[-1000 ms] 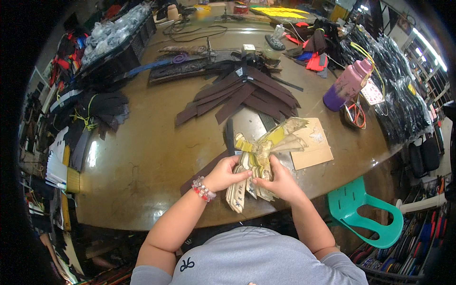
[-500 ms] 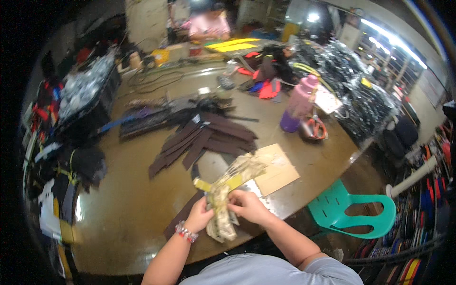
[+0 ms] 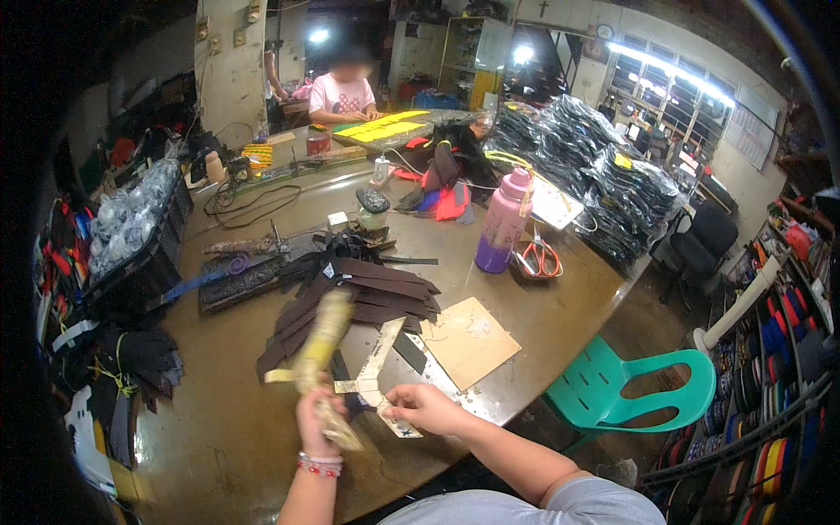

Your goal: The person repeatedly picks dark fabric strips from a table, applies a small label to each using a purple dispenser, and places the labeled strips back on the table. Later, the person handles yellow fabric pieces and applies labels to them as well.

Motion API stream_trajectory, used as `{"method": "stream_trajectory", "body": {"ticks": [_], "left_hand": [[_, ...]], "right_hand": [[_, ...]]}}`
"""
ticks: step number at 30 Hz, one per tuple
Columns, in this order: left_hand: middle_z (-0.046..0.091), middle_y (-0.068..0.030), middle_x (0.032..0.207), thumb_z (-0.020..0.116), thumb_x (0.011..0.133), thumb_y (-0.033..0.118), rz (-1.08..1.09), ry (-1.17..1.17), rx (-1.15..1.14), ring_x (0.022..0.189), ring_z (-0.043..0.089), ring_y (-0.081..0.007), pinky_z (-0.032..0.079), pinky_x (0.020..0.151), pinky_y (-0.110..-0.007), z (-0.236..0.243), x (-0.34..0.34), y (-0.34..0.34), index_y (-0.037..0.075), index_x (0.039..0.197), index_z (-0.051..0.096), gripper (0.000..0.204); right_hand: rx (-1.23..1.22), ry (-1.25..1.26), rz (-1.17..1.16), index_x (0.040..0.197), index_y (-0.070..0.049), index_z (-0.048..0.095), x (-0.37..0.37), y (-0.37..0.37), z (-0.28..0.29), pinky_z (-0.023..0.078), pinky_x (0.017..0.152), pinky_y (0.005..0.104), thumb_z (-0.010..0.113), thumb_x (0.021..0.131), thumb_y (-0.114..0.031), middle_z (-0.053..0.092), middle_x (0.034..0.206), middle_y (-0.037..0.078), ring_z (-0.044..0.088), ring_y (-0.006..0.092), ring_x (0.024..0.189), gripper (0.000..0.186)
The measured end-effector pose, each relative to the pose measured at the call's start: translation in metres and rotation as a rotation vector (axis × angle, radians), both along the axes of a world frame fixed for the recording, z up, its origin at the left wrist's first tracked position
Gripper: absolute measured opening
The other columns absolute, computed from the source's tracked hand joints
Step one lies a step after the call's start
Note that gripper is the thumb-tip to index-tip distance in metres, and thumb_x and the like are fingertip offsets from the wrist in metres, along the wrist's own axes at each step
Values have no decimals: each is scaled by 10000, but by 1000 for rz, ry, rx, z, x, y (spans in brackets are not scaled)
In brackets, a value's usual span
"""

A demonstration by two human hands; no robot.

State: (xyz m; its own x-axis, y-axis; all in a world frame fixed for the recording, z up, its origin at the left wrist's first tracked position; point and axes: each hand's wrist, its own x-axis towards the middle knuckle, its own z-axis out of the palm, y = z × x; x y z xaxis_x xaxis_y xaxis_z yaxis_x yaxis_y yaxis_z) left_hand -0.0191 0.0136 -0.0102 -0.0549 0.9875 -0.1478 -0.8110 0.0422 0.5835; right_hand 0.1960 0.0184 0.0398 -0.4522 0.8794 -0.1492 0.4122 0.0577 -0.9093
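Note:
My left hand, with a beaded bracelet on its wrist, grips a bundle of yellowish strips that rises blurred above the brown table. My right hand pinches one pale strip at its lower end, beside the bundle. Both hands are over the table's near edge. Behind them a fan of dark brown strips lies on the table, and a tan cardboard sheet rests to the right.
A purple bottle and red-handled scissors stand at the right. Bagged black goods are piled beyond. A green plastic chair is by the table's right edge. A person in pink works at the far end. Crates line the left.
The view has tilted up to take in the room. My left hand has lifted the yellowish bundle upward, and my right hand now draws a single pale strip away from it.

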Motion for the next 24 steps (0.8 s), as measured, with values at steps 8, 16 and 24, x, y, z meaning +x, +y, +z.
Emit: {"method": "stream_trajectory", "body": {"ticks": [8,16,24], "left_hand": [[499,-52,646,501,923,153,-156,202,183,463,514,-151,456,434,-266,25,-21,-6,-19,1161,490,295],[642,-157,870,449,993,275,-965,341,85,661,658,-242,558,612,-335,26,13,-34,-47,1182,493,376],[623,-191,1119,447,1007,342,-429,364,111,900,687,-280,599,727,-353,4,19,-11,-20,1246,477,435]], "right_hand": [[1051,-306,-135,1300,-20,494,10,-16,84,384,1041,454,671,861,-304,469,1353,220,444,355,1280,551],[132,-259,365,1351,-15,451,65,-16,59,408,1022,388,667,869,-242,559,1275,215,534,333,1197,576],[86,750,-906,1188,-40,537,258,25,-14,511,823,320,525,973,-124,629,1057,65,618,185,938,231]]}}
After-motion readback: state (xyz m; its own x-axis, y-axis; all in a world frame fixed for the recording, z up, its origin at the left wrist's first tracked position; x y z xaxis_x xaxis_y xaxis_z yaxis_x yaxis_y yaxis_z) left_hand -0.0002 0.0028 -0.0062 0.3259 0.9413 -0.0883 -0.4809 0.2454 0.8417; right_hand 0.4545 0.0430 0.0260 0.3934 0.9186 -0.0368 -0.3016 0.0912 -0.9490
